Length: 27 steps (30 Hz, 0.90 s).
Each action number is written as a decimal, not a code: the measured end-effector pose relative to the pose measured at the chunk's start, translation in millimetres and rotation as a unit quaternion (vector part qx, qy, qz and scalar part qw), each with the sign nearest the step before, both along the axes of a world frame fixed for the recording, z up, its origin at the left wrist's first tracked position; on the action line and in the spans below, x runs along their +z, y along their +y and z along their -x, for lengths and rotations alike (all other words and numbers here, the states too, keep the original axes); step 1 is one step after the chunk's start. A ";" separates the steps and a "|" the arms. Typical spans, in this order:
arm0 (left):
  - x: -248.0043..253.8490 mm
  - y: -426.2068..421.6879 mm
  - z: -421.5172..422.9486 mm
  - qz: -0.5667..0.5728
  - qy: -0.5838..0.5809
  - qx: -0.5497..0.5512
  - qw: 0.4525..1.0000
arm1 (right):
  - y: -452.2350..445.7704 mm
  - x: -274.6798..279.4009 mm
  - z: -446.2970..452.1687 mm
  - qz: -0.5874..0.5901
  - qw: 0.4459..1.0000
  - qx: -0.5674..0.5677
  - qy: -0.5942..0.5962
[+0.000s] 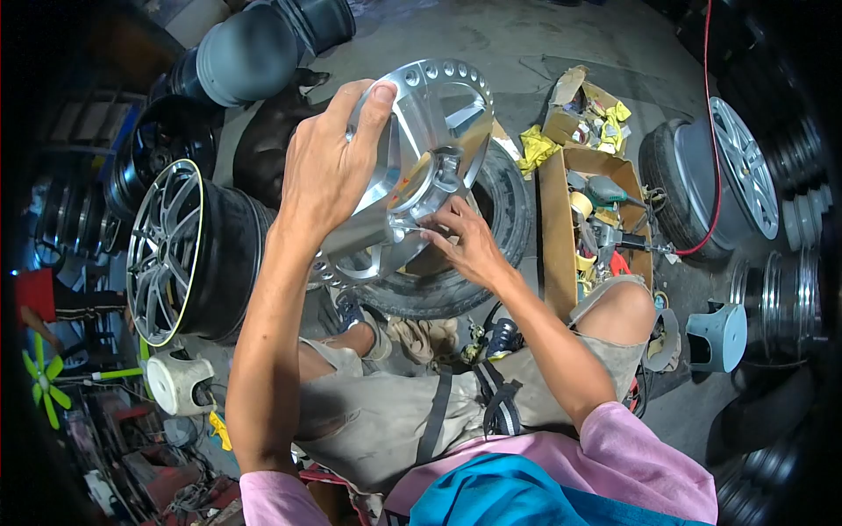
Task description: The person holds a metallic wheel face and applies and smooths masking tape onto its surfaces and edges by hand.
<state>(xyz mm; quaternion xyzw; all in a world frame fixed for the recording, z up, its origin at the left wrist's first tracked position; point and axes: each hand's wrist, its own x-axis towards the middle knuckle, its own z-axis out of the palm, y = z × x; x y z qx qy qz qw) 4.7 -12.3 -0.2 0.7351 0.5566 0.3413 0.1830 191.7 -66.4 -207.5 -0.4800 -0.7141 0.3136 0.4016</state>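
A shiny silver wheel centre [417, 118] with a ring of holes round its edge is tilted up in front of me, above a black tyre [519, 215] on the floor. My left hand [331, 158] is closed over its left edge, thumb on the near face. At the hub, my right hand [469, 238] has its fingers bent and pinched together against the metal. Whatever those fingertips hold, if anything, is too small to make out.
A cardboard box [554, 237] holds power tools and tape, with yellow cloth [537, 149] beyond it. Wheels stand left [167, 254] and right [745, 167]. A red hose [712, 131] hangs at right. A dark dog [267, 145] lies behind my left hand. Stools [715, 337] flank me.
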 end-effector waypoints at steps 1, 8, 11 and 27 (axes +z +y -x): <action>-0.6 -0.4 0.4 0.000 0.000 0.001 1.000 | 1.6 -1.4 0.1 0.003 1.000 0.002 0.006; -2.3 -0.3 -0.9 -0.024 0.003 -0.008 1.000 | 12.3 -0.7 -1.0 -0.116 0.991 -0.021 -0.060; -4.4 0.7 1.2 -0.014 0.004 -0.007 1.000 | 7.1 3.4 -6.1 -0.154 0.986 -0.026 -0.051; -1.4 0.2 -1.2 -0.005 0.004 0.000 1.000 | -22.3 -18.9 13.8 0.105 0.990 -0.048 0.083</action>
